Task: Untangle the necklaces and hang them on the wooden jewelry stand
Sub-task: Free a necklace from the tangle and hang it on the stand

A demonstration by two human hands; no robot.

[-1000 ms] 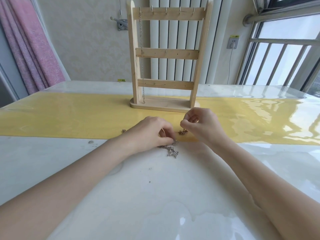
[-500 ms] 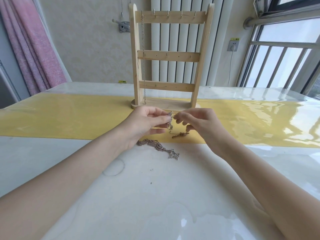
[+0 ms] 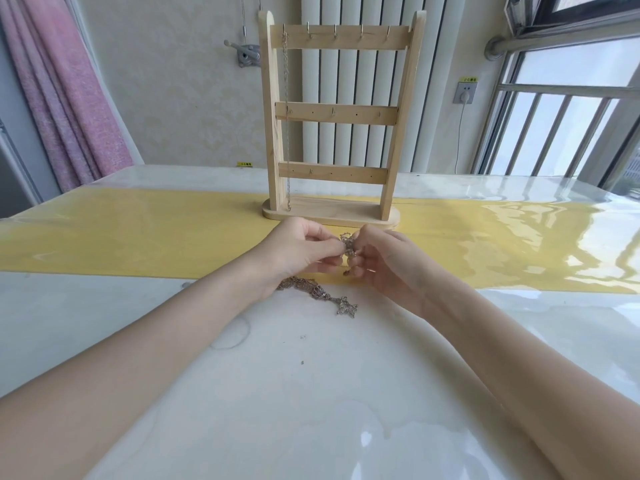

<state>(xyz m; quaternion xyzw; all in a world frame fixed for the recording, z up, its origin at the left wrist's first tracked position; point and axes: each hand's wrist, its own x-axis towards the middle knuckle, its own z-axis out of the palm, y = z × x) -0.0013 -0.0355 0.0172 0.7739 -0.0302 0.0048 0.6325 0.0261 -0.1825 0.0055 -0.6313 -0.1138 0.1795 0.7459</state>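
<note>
Pinching a small knot of tangled necklaces [image 3: 347, 244] between both sets of fingertips, I have my left hand [image 3: 300, 250] and right hand [image 3: 384, 263] raised just above the table [image 3: 311, 393], in front of the wooden jewelry stand [image 3: 332, 126]. Each hand's fingers curl round the chain from its own side, nearly touching. Below my left wrist more chain [image 3: 317, 293] trails across the white surface and ends in a small clump. One necklace [image 3: 286, 116] already hangs from the leftmost hook on the stand's top bar, reaching down to the base. The stand sits on a yellow runner [image 3: 138, 233].
</note>
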